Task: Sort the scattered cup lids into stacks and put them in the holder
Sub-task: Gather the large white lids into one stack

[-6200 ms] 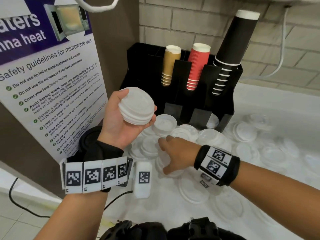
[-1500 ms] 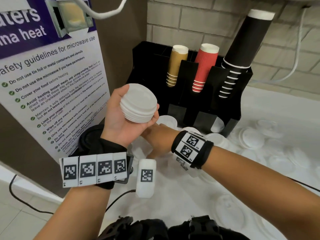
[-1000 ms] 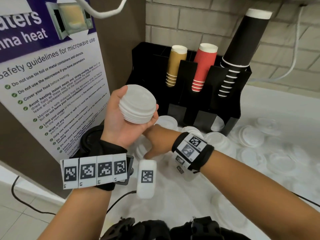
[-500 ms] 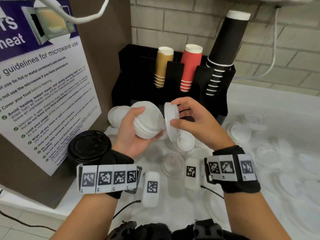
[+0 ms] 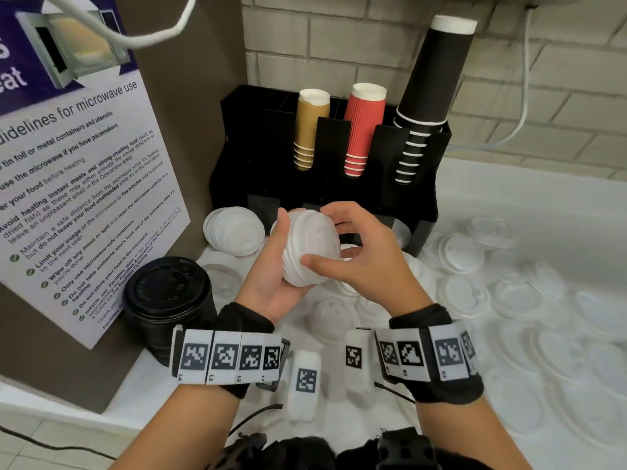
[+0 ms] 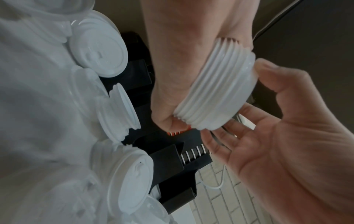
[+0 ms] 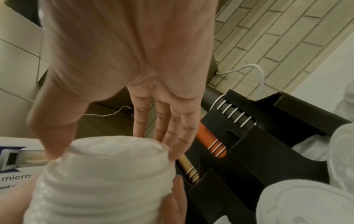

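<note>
a stack of white lids (image 5: 310, 251) is held above the tabletop (image 5: 529, 212), just in front of the black holder (image 5: 353, 195). the stack is gripped by the left hand (image 5: 271, 276), with the thumb laid along its left side and the fingers curled round from beneath. the right hand (image 5: 359, 256) is cupped over the top lid; its thumb is pressed on the stack's near edge and its fingers are bent over the far rim, as seen from the right wrist, where the fingertips (image 7: 172, 150) lie against the topmost lid. in the left wrist view the ribbed rims of the stack (image 6: 214, 91) are seen edge-on between the two hands.

the holder stands at the tabletop's back left corner, against the brick wall (image 5: 373, 45). a tan cup stack (image 5: 310, 130), a red cup stack (image 5: 363, 130) and a tall black cup stack (image 5: 427, 96) are slotted into it, rims down. a second pile of white lids (image 5: 235, 230) leans near the holder's left front. many loose white lids (image 5: 464, 293) are scattered over the tabletop's right half, some overlapping. a stack of black lids (image 5: 166, 296) sits near the left edge, beside a microwave safety poster (image 5: 74, 184). whether any lids are already in the holder's front compartments cannot be told.
</note>
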The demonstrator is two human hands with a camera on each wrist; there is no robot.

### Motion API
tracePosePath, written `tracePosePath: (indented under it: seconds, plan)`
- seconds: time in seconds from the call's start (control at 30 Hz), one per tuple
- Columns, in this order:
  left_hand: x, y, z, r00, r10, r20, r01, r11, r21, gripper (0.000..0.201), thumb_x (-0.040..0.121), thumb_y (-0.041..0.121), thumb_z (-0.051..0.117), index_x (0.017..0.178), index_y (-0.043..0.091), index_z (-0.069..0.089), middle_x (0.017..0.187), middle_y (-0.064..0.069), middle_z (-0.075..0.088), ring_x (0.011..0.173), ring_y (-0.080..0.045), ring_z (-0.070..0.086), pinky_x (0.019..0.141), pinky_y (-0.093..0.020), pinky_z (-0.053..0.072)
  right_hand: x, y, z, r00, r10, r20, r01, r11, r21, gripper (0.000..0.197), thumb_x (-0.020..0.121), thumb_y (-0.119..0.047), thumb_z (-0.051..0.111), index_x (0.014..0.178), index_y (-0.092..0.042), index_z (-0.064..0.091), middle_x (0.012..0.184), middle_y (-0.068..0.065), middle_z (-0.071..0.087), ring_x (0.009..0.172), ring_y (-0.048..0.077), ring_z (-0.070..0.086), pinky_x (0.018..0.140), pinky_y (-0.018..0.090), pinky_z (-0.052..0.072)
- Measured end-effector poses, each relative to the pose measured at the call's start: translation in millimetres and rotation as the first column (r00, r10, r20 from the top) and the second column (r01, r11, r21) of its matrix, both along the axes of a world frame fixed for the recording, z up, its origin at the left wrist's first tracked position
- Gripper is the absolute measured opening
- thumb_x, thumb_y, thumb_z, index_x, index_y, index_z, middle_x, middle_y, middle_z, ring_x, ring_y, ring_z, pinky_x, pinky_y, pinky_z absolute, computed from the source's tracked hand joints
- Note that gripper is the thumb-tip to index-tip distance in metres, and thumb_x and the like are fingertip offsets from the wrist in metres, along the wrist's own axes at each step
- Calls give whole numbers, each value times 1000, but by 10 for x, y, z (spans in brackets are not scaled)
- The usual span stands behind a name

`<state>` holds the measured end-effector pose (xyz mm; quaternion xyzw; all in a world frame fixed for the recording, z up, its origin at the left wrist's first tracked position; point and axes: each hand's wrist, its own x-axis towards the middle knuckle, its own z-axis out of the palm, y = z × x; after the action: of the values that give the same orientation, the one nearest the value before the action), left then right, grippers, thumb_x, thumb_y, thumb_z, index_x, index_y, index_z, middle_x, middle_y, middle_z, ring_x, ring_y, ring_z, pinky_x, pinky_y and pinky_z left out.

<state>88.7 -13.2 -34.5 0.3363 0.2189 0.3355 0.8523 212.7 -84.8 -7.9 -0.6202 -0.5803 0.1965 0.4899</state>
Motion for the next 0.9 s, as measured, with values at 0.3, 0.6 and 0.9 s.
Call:
tracePosePath:
  seconds: [0.3,0.6,0.9]
  plan:
    - [27,4,-10,999,-37,0,37,999,-12,79,77,68,44,139,18,51,135,-17,60,122,-34,60,92,-46,54,43,5,12,998,58,6,-58,998,2,57,70,-25,84,120,-34,58,119,-11,60,109,6,57,82,26,56]
    - [-57,74,-2,999,-40,-20,39,999,-30,47,75,40,64,116,17,66,114,-10,71,107,-28,68,78,-40,58,-18,145,16,993,96,70,-94,995,-28,59,74,-32,81,128,-26,57,121,-7,59,109,6,56,81,17,52]
    - [-454,330,382,975,139,174,-129,989,-66,44,72,43,65,108,18,64,106,-11,62,102,-31,53,72,-37,52,651,511,371,996,20,91,1,975,-223,26,99,-20,49,122,-23,59,114,0,64,105,16,61,91,30,53]
